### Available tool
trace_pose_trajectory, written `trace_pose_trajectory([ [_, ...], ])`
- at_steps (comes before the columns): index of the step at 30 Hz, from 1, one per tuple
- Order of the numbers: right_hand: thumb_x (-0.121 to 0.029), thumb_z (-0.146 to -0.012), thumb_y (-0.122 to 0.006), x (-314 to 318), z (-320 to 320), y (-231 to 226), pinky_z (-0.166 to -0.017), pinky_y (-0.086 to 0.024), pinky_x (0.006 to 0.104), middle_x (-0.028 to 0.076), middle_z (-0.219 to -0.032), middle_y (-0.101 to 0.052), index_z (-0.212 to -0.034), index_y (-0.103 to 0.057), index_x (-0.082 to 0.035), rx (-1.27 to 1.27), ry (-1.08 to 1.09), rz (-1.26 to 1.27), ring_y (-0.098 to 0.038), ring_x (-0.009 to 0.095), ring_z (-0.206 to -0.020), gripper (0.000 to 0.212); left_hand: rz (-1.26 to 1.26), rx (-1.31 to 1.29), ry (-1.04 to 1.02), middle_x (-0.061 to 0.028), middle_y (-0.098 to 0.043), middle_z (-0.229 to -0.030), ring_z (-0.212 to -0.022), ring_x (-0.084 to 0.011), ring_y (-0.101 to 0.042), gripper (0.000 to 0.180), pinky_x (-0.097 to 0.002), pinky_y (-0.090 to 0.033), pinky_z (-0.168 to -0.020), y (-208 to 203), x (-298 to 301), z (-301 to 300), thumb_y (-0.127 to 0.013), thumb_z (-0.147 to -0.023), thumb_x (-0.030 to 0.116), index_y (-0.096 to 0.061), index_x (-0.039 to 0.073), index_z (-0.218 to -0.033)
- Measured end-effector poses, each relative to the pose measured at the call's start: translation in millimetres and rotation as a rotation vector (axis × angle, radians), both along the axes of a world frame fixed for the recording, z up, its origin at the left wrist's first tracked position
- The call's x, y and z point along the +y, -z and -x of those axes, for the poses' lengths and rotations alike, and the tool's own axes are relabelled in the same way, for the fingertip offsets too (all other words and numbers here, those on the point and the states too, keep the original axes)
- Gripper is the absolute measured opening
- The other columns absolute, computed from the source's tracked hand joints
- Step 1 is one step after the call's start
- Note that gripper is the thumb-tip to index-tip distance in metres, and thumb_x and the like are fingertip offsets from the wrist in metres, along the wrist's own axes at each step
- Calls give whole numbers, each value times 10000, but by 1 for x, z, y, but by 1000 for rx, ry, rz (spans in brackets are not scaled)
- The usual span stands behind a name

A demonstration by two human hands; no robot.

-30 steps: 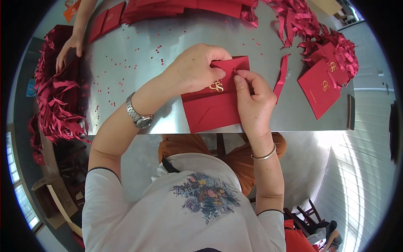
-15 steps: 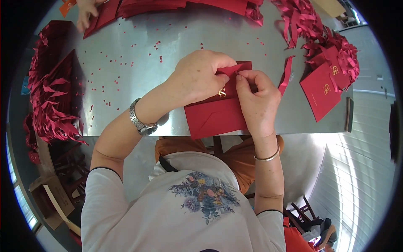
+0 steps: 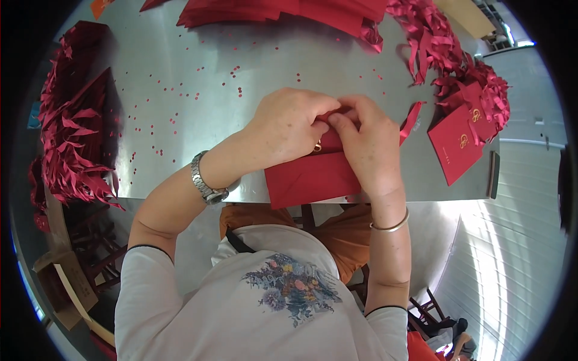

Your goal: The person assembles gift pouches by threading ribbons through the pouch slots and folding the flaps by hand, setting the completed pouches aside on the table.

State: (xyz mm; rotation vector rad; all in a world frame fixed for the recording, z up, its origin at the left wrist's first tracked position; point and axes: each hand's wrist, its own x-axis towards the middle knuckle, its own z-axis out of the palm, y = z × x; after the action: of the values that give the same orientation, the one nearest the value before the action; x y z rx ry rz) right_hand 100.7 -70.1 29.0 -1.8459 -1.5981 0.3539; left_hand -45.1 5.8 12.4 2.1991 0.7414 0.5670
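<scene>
A red paper gift bag (image 3: 310, 180) lies flat at the table's near edge, its folded bottom toward me and part of a gold mark showing. Bent over its far end, my left hand (image 3: 292, 123) is closed, thumb and fingers pinching the bag's top edge. My right hand (image 3: 370, 147) is closed too, its thumb and fingertips meeting the left ones at that edge. Whether a ribbon end lies between the fingertips is hidden. Just right of my right hand, a strip of red ribbon (image 3: 412, 122) rests on the metal table (image 3: 198, 138).
Red bags with ribbon handles (image 3: 78, 144) are piled at the left. More finished-looking bags (image 3: 460, 141) lie at the right, below a heap of red ribbons (image 3: 430, 42). Flat red bags (image 3: 241, 13) are stacked along the far side. Small red paper dots (image 3: 235, 84) are scattered about.
My right hand has shifted up and left, and its fingertips now press against my left hand's. Another person's hand at the far left has gone out of view.
</scene>
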Motion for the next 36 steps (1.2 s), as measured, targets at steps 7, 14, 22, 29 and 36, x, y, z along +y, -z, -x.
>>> trace_pose_trajectory([
  [7, -95, -820, -699, -18, 3, 10, -598, -521, 379, 130, -753, -660, -947, -588, -23, -18, -24, -141, -657, 297, -683, 184, 303, -91, 134, -71, -702, -916, -814, -146, -630, 191, -283, -493, -775, -15, 29, 5, -552, -938, 101, -655, -15, -1049],
  [14, -68, -782, -732, -28, -2, 9, -586, -527, 352, 108, -737, -658, -911, -586, -37, 76, -2, -207, -658, 270, -661, 198, 262, 145, 387, -105, -698, -849, -767, -176, -631, 145, -300, -492, -734, -32, 42, -13, -595, -874, 60, -684, 0, -971],
  [22, -179, -792, -729, -33, -7, 7, -577, -517, 383, 97, -742, -665, -887, -598, -62, 18, 29, -110, -661, 282, -661, 200, -271, -12, 252, -188, -612, -750, -715, -387, -588, 50, -423, -478, -649, -17, 37, -10, -615, -770, 10, -604, 3, -818],
  [29, -159, -810, -693, -39, -14, 20, -593, -518, 386, 80, -731, -673, -912, -626, -66, 69, 82, -39, -661, 283, -667, 153, -183, 52, -117, -90, -623, -796, -679, -141, -554, 155, -275, -458, -624, -7, 53, 14, -600, -877, 32, -655, 6, -1019],
  [36, -151, -814, -691, -40, -16, 22, -593, -522, 375, 80, -722, -677, -917, -628, -62, 143, 135, -23, -664, 271, -654, 150, 126, 135, 109, -78, -655, -931, -799, -156, -599, 179, -292, -488, -723, -14, 1, 35, -650, -861, 85, -663, 2, -1019],
])
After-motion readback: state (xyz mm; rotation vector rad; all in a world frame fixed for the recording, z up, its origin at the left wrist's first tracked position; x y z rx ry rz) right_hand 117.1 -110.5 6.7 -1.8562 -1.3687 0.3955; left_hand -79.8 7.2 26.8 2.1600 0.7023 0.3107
